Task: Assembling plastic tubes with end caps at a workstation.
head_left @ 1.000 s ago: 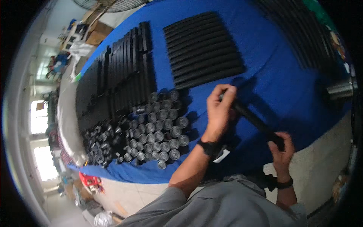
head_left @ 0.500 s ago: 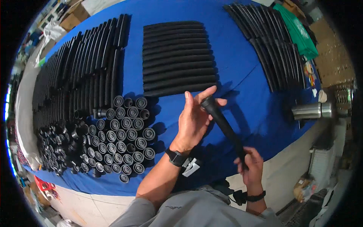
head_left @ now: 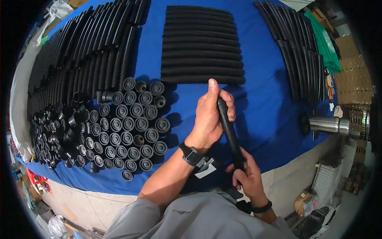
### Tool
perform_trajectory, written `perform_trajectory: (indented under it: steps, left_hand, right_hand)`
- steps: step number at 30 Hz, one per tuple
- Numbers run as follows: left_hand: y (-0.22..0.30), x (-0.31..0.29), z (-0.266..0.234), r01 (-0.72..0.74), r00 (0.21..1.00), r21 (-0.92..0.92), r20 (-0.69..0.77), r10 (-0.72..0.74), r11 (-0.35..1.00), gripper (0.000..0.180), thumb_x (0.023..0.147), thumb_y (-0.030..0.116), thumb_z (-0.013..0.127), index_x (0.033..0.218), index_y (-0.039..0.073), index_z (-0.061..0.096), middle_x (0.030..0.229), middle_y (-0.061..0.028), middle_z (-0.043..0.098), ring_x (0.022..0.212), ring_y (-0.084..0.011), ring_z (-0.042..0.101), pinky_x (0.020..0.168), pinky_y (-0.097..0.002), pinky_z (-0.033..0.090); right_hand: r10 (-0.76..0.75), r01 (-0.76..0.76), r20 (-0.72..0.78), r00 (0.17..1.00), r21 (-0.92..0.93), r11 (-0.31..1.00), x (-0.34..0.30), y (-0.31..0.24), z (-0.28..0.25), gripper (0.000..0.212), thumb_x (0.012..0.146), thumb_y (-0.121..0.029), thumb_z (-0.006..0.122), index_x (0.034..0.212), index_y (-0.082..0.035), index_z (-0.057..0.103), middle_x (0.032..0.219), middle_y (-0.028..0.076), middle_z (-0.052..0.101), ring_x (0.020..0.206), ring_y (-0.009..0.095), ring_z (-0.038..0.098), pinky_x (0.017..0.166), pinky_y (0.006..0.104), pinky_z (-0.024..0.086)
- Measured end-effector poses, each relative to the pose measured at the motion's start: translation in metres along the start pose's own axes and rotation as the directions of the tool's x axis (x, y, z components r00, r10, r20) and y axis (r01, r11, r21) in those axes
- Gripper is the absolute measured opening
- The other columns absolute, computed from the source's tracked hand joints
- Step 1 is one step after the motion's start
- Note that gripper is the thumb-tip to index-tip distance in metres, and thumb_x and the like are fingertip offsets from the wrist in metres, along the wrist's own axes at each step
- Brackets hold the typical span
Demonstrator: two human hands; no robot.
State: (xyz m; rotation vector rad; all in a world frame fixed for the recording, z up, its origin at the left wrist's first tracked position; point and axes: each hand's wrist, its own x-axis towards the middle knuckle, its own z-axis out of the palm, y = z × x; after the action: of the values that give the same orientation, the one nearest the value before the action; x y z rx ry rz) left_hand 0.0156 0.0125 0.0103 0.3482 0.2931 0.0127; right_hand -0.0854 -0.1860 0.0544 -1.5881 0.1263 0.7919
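Observation:
A black tube (head_left: 229, 133) slants between my two hands above the near part of the blue-covered table (head_left: 260, 93). My left hand (head_left: 210, 115) is wrapped round its upper end, thumb pointing up, and hides that tip. Around the lower end close the fingers of my right hand (head_left: 250, 175), near the table's front edge. Just beyond my left hand lies a neat row of matt black tubes (head_left: 203, 53). To the left of that hand stand several round black ribbed end pieces (head_left: 127, 137), most with ringed faces upward.
Stacked black tubes (head_left: 89, 51) fill the far left, with a heap of small black fittings (head_left: 53, 133) nearer. More tubes (head_left: 300, 55) lie far right beside a green package (head_left: 324, 44). A shiny metal cylinder (head_left: 328, 124) lies at the right edge.
My left hand has closed from spread fingers to a grip round the tube's upper end, covering its flared tip. The right hand and tube have shifted left; the whole view has shifted somewhat.

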Motion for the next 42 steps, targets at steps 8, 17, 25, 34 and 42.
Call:
perform_trajectory:
  steps: [8, 17, 25, 34, 42]
  left_hand:
    - [-0.002, -0.002, 0.006, -0.010, 0.988, 0.067, -0.153, 0.020, 0.998, 0.055, 0.100, 0.057, 0.045, 0.071, 0.011, 0.051, 0.064, -0.0040, 0.049, 0.048, -0.0152, 0.047, 0.045, -0.0281, 0.038]
    - [-0.005, -0.002, 0.002, -0.009, 0.985, 0.057, -0.171, 0.018, 0.998, 0.054, 0.099, 0.057, 0.045, 0.073, 0.011, 0.052, 0.064, -0.0042, 0.051, 0.048, -0.0157, 0.049, 0.045, -0.0286, 0.040]
    - [0.007, -0.003, 0.016, 0.048, 0.993, -0.139, -0.096, -0.062, 0.989, 0.073, 0.094, 0.071, 0.037, 0.086, 0.004, 0.064, 0.072, -0.0103, 0.061, 0.057, -0.0232, 0.057, 0.056, -0.0327, 0.050]
    - [-0.002, 0.000, 0.003, -0.008, 0.995, 0.057, -0.102, 0.014, 0.998, 0.059, 0.096, 0.063, 0.045, 0.072, 0.010, 0.054, 0.060, -0.0025, 0.048, 0.051, -0.0155, 0.048, 0.048, -0.0288, 0.039]
    - [-0.005, -0.003, 0.008, -0.031, 0.980, 0.143, -0.191, 0.059, 0.989, 0.057, 0.098, 0.060, 0.044, 0.070, 0.011, 0.049, 0.059, -0.0020, 0.046, 0.049, -0.0150, 0.046, 0.046, -0.0288, 0.038]
  right_hand:
    - [-0.266, 0.228, 0.015, 0.964, -0.564, 0.794, 0.007, 0.004, -0.003, 0.057, 0.096, -0.013, 0.061, 0.145, 0.004, 0.039, 0.113, 0.023, 0.067, 0.092, 0.028, 0.070, 0.077, 0.0336, 0.053]
    - [-0.378, 0.324, 0.056, 0.924, -0.641, 0.696, 0.009, -0.001, -0.003, 0.056, 0.095, -0.011, 0.061, 0.144, 0.005, 0.039, 0.110, 0.028, 0.066, 0.095, 0.033, 0.069, 0.079, 0.0351, 0.053]
    - [0.162, -0.269, 0.278, 0.947, 0.407, 0.873, -0.001, -0.004, -0.029, 0.052, 0.099, -0.018, 0.056, 0.147, -0.008, 0.040, 0.072, 0.004, 0.052, 0.044, 0.006, 0.041, 0.042, 0.0195, 0.035]
    - [-0.029, 0.039, 0.076, 0.997, -0.139, 0.989, 0.000, -0.002, -0.015, 0.060, 0.095, -0.013, 0.062, 0.148, -0.003, 0.037, 0.096, 0.016, 0.065, 0.073, 0.019, 0.065, 0.064, 0.0297, 0.053]
    - [-0.486, 0.419, 0.090, 0.870, -0.653, 0.630, 0.009, 0.010, -0.010, 0.064, 0.088, -0.001, 0.066, 0.146, 0.003, 0.038, 0.120, 0.030, 0.062, 0.102, 0.038, 0.067, 0.085, 0.0362, 0.052]
